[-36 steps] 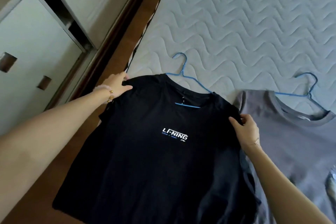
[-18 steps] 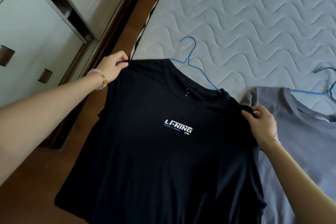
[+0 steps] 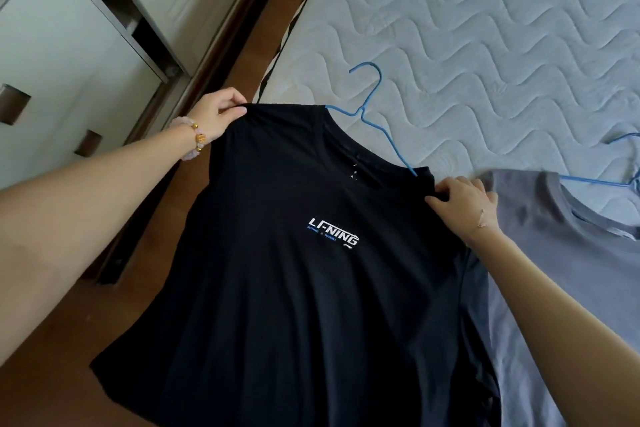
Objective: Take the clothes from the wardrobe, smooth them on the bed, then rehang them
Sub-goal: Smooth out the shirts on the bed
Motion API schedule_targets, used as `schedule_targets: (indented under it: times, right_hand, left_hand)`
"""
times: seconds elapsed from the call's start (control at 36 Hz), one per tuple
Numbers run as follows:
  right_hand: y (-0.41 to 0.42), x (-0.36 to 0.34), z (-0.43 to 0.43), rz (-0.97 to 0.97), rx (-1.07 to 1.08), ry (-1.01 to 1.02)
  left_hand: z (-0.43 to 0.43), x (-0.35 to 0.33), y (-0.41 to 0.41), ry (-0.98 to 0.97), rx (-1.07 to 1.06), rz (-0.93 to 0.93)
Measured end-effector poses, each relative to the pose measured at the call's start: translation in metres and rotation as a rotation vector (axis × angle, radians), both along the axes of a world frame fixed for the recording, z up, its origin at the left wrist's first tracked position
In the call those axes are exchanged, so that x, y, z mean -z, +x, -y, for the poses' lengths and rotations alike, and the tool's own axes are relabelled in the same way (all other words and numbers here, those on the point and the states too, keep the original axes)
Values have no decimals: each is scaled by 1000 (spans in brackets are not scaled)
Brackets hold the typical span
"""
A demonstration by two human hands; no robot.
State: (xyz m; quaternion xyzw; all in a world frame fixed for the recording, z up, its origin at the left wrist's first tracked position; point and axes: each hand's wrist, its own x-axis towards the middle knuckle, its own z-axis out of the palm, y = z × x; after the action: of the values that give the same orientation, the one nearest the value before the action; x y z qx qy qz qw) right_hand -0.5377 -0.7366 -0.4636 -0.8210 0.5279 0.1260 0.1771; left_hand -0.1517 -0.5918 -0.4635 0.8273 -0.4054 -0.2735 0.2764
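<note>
In the head view, a black T-shirt [image 3: 311, 288] is being held up by its two shoulders across the middle of the frame. Its collar is lying toward the upper centre and its hem is running out through the bottom edge. The shoulder at the upper left is being pinched between thumb and fingertips of the left hand [image 3: 218, 114], on whose wrist a beaded bracelet [image 3: 194, 139] is being worn. The other shoulder, at centre right just beside the collar, is being gripped by the curled fingers of the right hand [image 3: 464, 198], with a fold of cloth bunched under them.

A blue hanger [image 3: 362, 111] is being carried inside the neck opening. Its hook is pointing up the frame over the quilted mattress [image 3: 485, 28]. The shirt's long axis is being kept roughly top to bottom, tilted a little to the left, and the shoulder line is sloping down from upper left to centre right.

The shirt's left half is being hung over the brown floor, while its right edge is overlapping a grey T-shirt [image 3: 554, 236] spread on the bed at the right with its own hanger [image 3: 595, 181].

Open mattress is lying up and to the right of both hands, nearer the right one; the wardrobe [image 3: 69, 45] is lying at the upper left, nearer the left one.
</note>
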Motion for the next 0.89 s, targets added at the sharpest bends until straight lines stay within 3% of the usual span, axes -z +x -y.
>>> schedule_targets:
  times: [0.08,0.17,0.33,0.5,0.67,0.78,0.89]
  right_hand:
    - [-2,2,4,27,-40,40]
    - [-10,-2,21,143,54,82]
    - [-12,-24,68,202,103,-42]
    - [5,-38,107,242,180,-168]
    - [43,-27,116,420,381,-111]
    - [47,-3,105,520,470,119]
    - [37,-1,88,583,455,175]
  left_hand:
    - [-1,0,1,-8,59,69]
    - [-1,1,0,53,146,154]
    - [28,2,-8,106,181,168]
    - [77,-3,-4,119,102,154]
    - [108,-13,10,111,-77,375]
    - [99,-2,16,134,-115,271]
    - [80,6,20,172,-75,137]
